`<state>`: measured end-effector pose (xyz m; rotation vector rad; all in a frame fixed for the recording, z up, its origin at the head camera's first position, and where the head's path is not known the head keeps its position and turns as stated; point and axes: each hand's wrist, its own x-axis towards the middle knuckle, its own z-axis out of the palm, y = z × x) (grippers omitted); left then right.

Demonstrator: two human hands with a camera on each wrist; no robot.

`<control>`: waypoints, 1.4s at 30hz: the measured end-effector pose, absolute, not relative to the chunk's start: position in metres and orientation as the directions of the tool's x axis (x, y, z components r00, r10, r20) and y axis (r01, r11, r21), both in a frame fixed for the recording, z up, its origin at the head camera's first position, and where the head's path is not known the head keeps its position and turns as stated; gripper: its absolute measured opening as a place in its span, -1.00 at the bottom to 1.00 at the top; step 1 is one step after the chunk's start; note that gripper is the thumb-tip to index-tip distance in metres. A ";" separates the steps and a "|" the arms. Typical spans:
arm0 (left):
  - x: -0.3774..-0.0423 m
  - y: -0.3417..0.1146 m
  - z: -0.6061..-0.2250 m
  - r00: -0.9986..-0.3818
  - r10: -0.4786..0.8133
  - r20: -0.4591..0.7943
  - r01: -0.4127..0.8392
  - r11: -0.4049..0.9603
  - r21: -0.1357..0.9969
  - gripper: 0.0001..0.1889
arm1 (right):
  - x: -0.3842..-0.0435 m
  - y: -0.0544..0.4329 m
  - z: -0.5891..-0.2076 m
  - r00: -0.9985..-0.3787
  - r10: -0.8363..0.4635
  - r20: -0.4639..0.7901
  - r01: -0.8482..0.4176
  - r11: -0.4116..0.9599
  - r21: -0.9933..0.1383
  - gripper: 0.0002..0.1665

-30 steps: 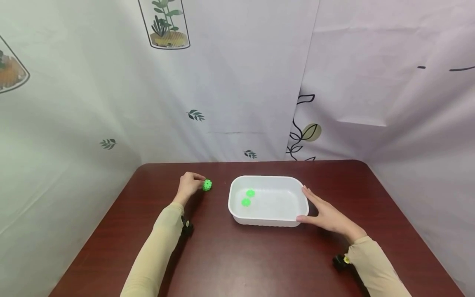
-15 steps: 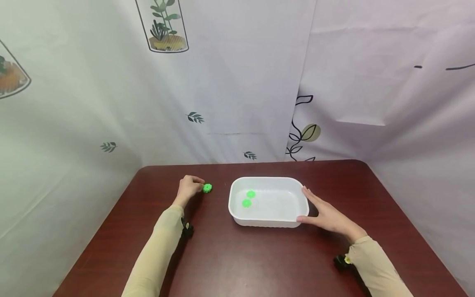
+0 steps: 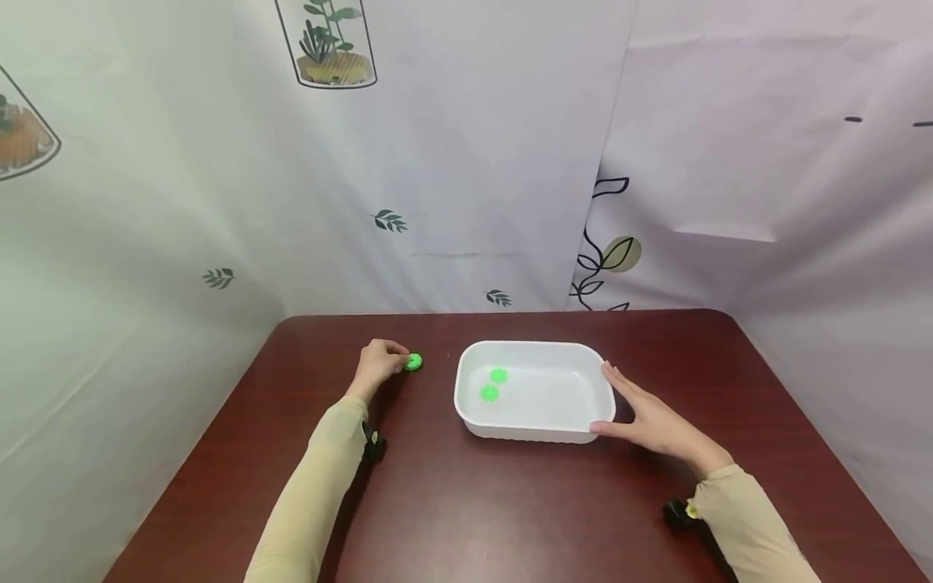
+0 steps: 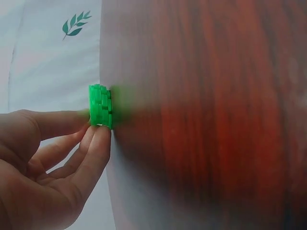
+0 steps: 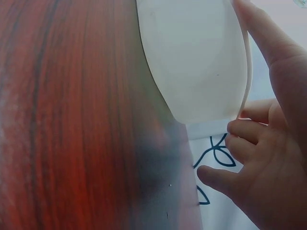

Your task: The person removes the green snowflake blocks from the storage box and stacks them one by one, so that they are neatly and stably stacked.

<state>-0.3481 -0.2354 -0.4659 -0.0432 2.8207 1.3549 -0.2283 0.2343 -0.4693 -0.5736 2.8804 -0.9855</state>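
My left hand (image 3: 380, 360) pinches a small stack of green flower-shaped plastic pieces (image 4: 100, 106) between thumb and fingers. In the left wrist view the stack's notched edges show in several layers, close to the tabletop; whether it touches the wood I cannot tell. A white rectangular basin (image 3: 535, 431) stands to the right in the head view, with two green flower-shaped pieces (image 3: 499, 376) lying apart at the left of its floor. Spread at the basin's right end, my right hand (image 3: 659, 421) touches its rim with thumb and fingertips, the fingers mostly straight.
The dark red-brown wooden table (image 3: 437, 502) has rounded far corners. White printed cloth (image 3: 466, 162) hangs behind it and at both sides. A black wrist camera (image 3: 375, 446) sits under the left sleeve, another (image 3: 679, 515) at the right wrist.
The green stack has changed its tilt in my left fingers, which stay at about the same place. My right hand keeps its hold position at the basin. The head view has shifted slightly.
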 end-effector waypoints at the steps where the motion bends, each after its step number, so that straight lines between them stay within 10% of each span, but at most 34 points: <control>1: -0.348 -0.234 -0.465 -1.000 -0.020 -0.023 -0.030 0.625 0.780 -0.80 | -0.228 0.235 -0.469 -0.931 -0.357 0.076 -0.330 0.732 -0.596 0.33; 16: -0.349 -0.231 -0.448 -1.000 -0.001 0.025 0.019 0.634 0.773 -0.72 | -0.229 0.237 -0.471 -0.936 -0.343 0.073 -0.315 0.731 -0.605 0.36; 42: -0.311 -0.099 -0.417 -0.876 0.480 0.045 0.427 0.730 0.533 -0.74 | -0.225 0.237 -0.473 -0.931 -0.354 0.089 -0.330 0.713 -0.618 0.34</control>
